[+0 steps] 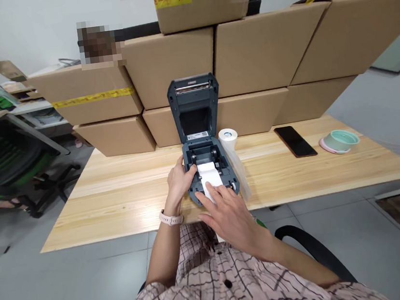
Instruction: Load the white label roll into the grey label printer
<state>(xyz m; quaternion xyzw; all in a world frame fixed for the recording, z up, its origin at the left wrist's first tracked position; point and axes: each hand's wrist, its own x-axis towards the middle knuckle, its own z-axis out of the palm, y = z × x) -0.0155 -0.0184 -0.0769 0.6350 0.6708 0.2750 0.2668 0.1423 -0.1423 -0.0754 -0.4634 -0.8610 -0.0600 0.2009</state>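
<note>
A dark grey label printer [187, 146] stands on the wooden table with its lid tilted up and back. White label paper [209, 174] lies inside it and runs out over the front edge toward me. My left hand [180, 181] is at the printer's left side, its thumb over the rim and the other fingers along the outside. Over the paper at the front lies my right hand [229, 209], fingers spread and fingertips on the strip. A white paper roll [228, 137] stands upright just right of the printer, with a translucent strip [239, 172] trailing from it.
Stacked cardboard boxes [171, 66] line the table's back edge. A black phone [295, 141] and a mint-green bowl [344, 138] on a pink base are to the right on the wooden table [118, 199]. Behind the boxes is a person's blurred head [99, 44]. A dark chair [7, 159] stands at left.
</note>
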